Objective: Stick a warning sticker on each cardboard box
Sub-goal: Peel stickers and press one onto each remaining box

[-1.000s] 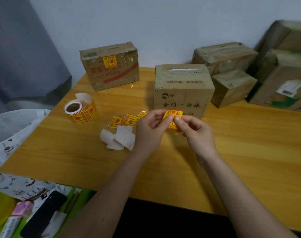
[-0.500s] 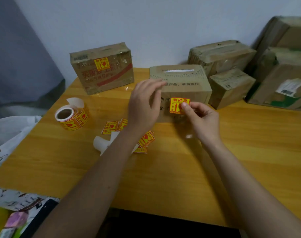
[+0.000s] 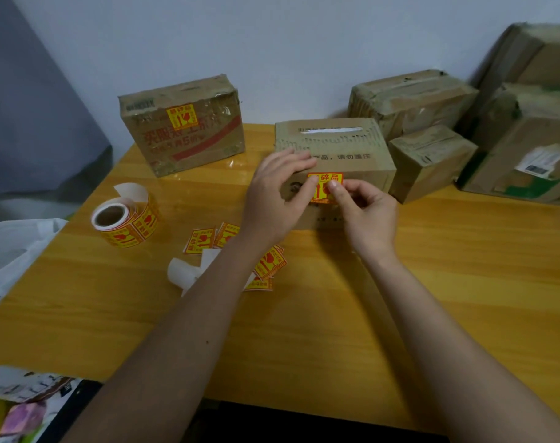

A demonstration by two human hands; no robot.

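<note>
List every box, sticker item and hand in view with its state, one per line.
Middle box: sticker being pressed on.
Left box: stickered.
Boxes at right: no sticker visible.
Sticker roll: partly unrolled.
Loose stickers: scattered on table.
Left hand: steadying box, thumb on sticker.
Right hand: pressing sticker.

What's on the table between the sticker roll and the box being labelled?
Loose stickers and curled white backing paper, partly under the left forearm, in the head view.

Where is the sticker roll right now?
In the head view, the sticker roll stands on the left side of the table, in front of the stickered box and left of the loose stickers.
</note>
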